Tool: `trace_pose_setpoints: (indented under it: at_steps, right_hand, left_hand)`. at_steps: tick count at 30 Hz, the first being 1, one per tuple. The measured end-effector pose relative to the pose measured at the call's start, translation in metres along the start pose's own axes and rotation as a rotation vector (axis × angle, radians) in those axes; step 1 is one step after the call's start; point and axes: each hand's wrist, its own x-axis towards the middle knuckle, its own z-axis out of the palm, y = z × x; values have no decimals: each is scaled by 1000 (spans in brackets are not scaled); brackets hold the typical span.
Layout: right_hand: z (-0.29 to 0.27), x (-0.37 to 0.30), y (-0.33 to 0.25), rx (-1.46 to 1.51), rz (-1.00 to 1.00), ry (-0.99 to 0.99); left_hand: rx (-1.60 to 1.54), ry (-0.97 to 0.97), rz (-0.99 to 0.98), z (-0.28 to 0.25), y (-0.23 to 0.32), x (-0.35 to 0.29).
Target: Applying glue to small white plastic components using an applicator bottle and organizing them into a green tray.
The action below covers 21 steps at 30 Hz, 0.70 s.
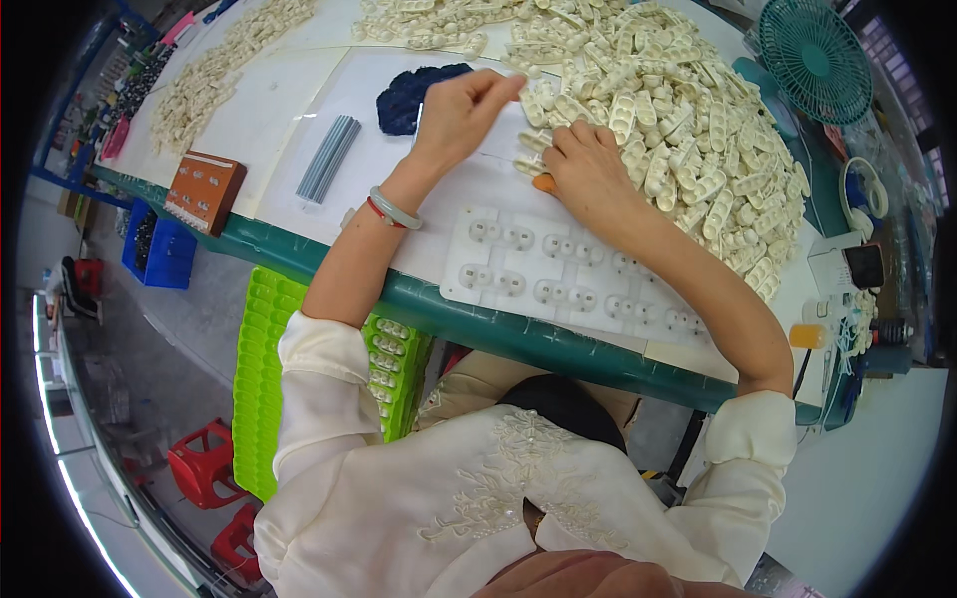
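My left hand (461, 115) is raised over the white work surface, thumb and fingers pinched together at the left edge of a heap of cream plastic parts (688, 130). What the pinch holds, if anything, is too small to make out. My right hand (596, 184) lies lower, against the same heap, with its fingers curled downward. From under it an orange rounded end (543, 183) sticks out, its other part hidden. Cream pieces (531, 140) show just left of the right fingers. A translucent white tray (518, 261) with paired oval fittings lies below the right hand, partly covered by the forearm.
Grey-blue rods (329, 159) and a dark blue cloth (399, 100) lie to the left. Farther left is an orange-brown block (204, 192). Green trays (269, 369) stand below the table's green edge (478, 317). A fan (815, 60) stands far right.
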Motion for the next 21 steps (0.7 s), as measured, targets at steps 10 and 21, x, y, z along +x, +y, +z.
trace_pose_setpoints:
  at_steps: [10, 21]
  right_hand:
    - [-44, -68, -34, 158, -44, 88]
    - [-61, -35, -15, 98, 1, 303]
  left_hand:
    - [282, -256, 567, 15, -20, -7]
    - [212, -291, 369, -30, 33, -67]
